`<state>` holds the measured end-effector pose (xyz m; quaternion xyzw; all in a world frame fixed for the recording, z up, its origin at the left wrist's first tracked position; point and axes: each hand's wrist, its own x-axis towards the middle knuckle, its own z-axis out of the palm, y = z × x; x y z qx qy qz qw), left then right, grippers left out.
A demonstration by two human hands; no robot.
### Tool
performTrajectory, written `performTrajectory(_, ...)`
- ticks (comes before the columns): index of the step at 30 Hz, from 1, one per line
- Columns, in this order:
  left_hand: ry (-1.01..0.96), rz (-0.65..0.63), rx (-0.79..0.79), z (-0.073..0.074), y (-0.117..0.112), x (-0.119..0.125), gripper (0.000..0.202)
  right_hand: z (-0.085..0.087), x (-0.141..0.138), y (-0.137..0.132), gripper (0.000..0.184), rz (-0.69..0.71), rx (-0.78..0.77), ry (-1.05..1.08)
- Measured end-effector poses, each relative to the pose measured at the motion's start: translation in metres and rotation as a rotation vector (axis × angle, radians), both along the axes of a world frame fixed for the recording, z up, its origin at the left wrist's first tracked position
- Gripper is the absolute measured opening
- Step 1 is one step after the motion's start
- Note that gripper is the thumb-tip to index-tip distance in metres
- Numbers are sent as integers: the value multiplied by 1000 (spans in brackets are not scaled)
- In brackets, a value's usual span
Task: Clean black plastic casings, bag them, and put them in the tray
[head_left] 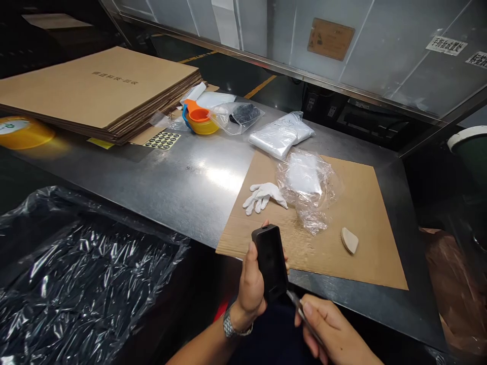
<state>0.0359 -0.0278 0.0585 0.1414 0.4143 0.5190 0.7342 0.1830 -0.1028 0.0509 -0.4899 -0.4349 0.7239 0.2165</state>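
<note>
My left hand (249, 284) is closed round a black rectangular block (270, 261), held upright just in front of the metal table's near edge. A watch sits on that wrist. My right hand (331, 332) is closed on a thin metal tool (299, 306) whose tip points at the lower end of the black block. Beyond them a brown cardboard sheet (365, 203) lies on the table, carrying a white glove (262, 196), a crumpled clear plastic bag (308, 187) and a small beige wedge (349, 240).
The metal table (171, 172) holds a stack of flat cardboard boxes (102, 88), tape rolls (200, 120), a sticker sheet (163, 140) and bagged items (279, 134). Black plastic film (76, 274) covers something at the lower left. A clear partition (342, 45) stands behind.
</note>
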Motion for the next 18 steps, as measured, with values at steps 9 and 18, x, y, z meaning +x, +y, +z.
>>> performTrajectory(9, -117, -30, -211, 1, 4, 2, 52, -1, -7, 0, 26, -134, 763, -433)
performTrajectory(18, -161, 18, -357, -1, 9, 1, 59, -22, -36, -7, 32, -188, 1236, -399)
